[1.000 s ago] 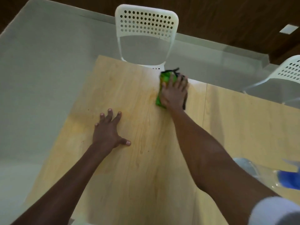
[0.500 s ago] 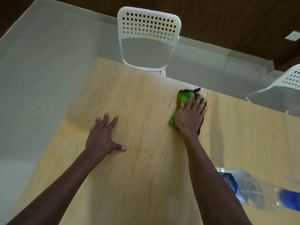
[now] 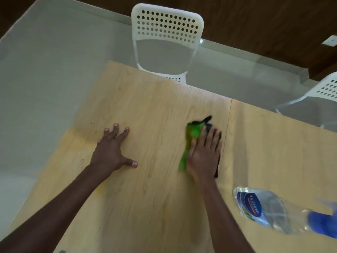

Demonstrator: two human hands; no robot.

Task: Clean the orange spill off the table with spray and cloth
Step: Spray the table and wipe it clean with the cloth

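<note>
Right hand (image 3: 204,154) lay flat, fingers straight, pressing the green cloth (image 3: 191,136) – it had dragged back from the table (image 3: 164,99) far edge toward mid-top, so wiping was well underway; left hand (image 3: 111,150) stayed spread, bracing – faint orange tint (image 3: 82,137) beside it, spray bottle (image 3: 269,210) near right

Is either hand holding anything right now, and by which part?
Neither grips anything. The right hand presses flat on top of the green cloth, fingers straight. The left hand rests spread on the bare table.

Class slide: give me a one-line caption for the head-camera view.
Right hand presses a green cloth flat on the wooden table; left hand rests spread beside it, spray bottle nearby.
</note>
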